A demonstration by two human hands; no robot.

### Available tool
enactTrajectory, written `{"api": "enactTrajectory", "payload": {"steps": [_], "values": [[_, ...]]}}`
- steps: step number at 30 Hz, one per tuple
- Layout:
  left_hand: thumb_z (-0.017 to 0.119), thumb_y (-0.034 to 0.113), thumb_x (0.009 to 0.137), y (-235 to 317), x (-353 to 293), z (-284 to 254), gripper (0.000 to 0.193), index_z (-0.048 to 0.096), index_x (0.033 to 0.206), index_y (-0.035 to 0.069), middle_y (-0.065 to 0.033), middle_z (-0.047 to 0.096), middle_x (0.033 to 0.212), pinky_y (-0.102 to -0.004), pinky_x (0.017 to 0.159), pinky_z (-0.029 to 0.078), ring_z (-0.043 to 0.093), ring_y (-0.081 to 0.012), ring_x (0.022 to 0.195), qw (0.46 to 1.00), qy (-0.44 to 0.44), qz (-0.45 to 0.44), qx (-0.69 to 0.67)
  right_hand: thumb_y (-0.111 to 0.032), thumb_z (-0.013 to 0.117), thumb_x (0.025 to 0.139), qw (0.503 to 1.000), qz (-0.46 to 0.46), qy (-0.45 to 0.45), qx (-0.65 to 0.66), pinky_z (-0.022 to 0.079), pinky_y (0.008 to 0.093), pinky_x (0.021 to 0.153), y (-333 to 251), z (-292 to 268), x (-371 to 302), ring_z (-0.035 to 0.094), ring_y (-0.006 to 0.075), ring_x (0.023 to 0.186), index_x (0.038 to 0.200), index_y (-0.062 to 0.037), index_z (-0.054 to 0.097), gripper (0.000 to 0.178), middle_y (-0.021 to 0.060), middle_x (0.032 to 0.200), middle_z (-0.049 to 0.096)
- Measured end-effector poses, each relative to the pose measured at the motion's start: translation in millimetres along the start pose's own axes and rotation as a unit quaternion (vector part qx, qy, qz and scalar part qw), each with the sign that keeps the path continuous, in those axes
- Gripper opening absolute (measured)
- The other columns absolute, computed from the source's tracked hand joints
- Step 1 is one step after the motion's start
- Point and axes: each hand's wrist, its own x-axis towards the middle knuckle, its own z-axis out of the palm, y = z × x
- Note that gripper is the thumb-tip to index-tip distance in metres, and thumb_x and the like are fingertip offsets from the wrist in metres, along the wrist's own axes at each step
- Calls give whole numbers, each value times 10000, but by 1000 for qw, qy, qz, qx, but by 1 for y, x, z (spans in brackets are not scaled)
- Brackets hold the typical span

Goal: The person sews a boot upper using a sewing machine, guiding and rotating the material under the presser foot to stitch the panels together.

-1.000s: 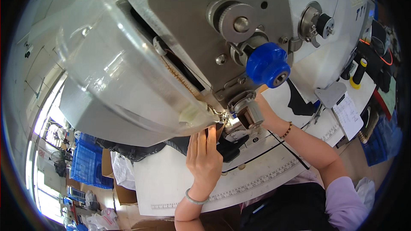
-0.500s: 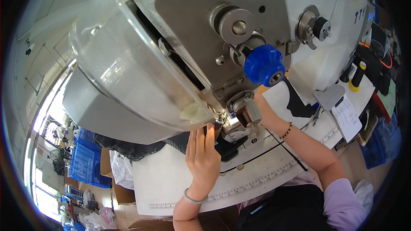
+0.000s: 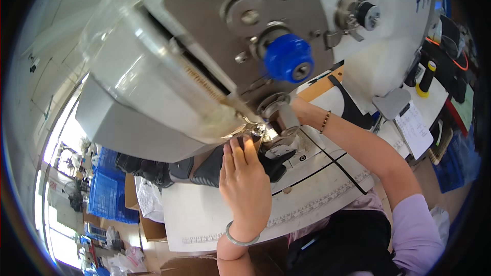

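The black workpiece (image 3: 207,171) lies beneath and to both sides of the left hand's fingers (image 3: 239,156), beside the lit needle area of the sewing machine (image 3: 302,7) and above the white surface (image 3: 204,214). The left hand (image 3: 245,189) is extended, its fingers nearly straight and close together, resting on the workpiece with no closed grip visible. The right hand (image 3: 299,109) is mostly hidden behind the machine head; its finger opening and any hold cannot be determined.
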Motion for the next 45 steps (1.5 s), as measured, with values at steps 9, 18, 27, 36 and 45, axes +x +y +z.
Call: {"api": "enactTrajectory", "payload": {"steps": [9,18,27,36,45], "values": [[606,133,812,-68,-15,18,270,599,1047,1,-160,608,1067,-346,820,479,589,-284,1004,933,85,62,-344,-81,473,903,990,-31,134,-6,499,328,834,20,-18,-20,575,205,958,1119,-6,468,228,92,1059,568],[503,308,905,-201,-46,147,354,553,1032,-18,-148,617,956,-323,820,435,574,-251,908,829,281,-291,-385,-220,455,883,997,-1,61,42,484,332,833,26,-43,-15,582,190,948,1101,-35,518,293,82,1043,591],[412,428,941,-190,-69,152,427,540,896,22,-3,446,732,-257,663,439,440,-87,713,563,109,-369,-731,-245,458,901,986,-24,157,43,479,326,788,9,-2,-60,582,195,918,1081,-47,533,278,60,1008,600],[364,283,947,-224,-69,161,405,481,1179,-28,-177,590,968,-329,734,520,623,-244,834,566,159,-412,-696,-141,602,796,735,43,144,-662,401,261,676,36,-26,-181,498,171,726,966,-14,544,220,45,788,507],[197,590,916,-189,-68,160,696,123,1440,138,-253,310,1344,-406,959,414,500,-386,1097,379,-12,-310,-872,-96,611,801,825,-88,110,-548,358,321,971,45,20,-181,479,227,1117,1147,5,499,378,117,1194,493]]}}
